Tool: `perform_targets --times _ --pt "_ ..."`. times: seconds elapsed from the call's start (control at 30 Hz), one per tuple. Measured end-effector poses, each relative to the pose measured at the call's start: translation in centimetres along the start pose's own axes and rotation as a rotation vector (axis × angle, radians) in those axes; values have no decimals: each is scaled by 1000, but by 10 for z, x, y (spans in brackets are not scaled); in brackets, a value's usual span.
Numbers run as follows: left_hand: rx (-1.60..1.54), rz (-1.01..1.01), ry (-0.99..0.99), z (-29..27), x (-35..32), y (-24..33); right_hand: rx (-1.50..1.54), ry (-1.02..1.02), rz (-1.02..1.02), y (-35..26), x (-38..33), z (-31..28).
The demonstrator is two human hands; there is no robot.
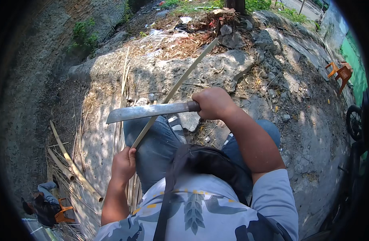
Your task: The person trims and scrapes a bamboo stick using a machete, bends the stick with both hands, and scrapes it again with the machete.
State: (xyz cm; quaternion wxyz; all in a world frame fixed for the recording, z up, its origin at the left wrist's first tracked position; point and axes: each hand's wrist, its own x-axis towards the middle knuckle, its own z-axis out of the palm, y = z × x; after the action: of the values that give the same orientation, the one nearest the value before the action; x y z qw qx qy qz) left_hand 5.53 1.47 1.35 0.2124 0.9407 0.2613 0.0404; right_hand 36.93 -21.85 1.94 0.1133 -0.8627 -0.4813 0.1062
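My right hand (215, 103) is closed round the handle of a machete (150, 112). Its broad grey blade points left and lies across a long, pale bamboo strip (183, 76), above my left thigh. Near the strip's lower end my left hand (124, 164) grips it, thumb along the side. From there the strip slants up and away to the right, its far end near a heap of dry litter. The blade crosses over the strip; whether its edge bites in cannot be told. Fingers of my right hand hide most of the handle.
Bamboo poles (74, 160) and thin split strips lie on the ground at left. Broken concrete (232, 39) and a tree trunk (235, 5) stand ahead. An orange chair (341, 74) and a motorbike wheel (354, 120) are at right. Another person (46, 205) sits at lower left.
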Motion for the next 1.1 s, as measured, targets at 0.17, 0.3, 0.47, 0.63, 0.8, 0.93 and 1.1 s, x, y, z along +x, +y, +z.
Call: perform_targets --times 0.17,0.3,0.47,0.63,0.8,0.93,1.1 --pt "-50 26 24 4 4 -2 116 -54 59 33 5 14" --pt "-54 4 4 4 4 -5 138 -62 72 29 3 10" --pt "-47 -31 -4 -1 1 2 78 -25 25 13 -4 5" --pt "14 -48 -15 -3 1 6 -48 42 -68 -15 -3 13" --pt "-20 -31 -9 -4 0 6 165 69 280 43 5 2" --pt "56 5 -9 -5 3 7 312 103 458 66 -3 -5" --pt "68 -36 -57 -12 5 15 226 74 341 55 -8 6"
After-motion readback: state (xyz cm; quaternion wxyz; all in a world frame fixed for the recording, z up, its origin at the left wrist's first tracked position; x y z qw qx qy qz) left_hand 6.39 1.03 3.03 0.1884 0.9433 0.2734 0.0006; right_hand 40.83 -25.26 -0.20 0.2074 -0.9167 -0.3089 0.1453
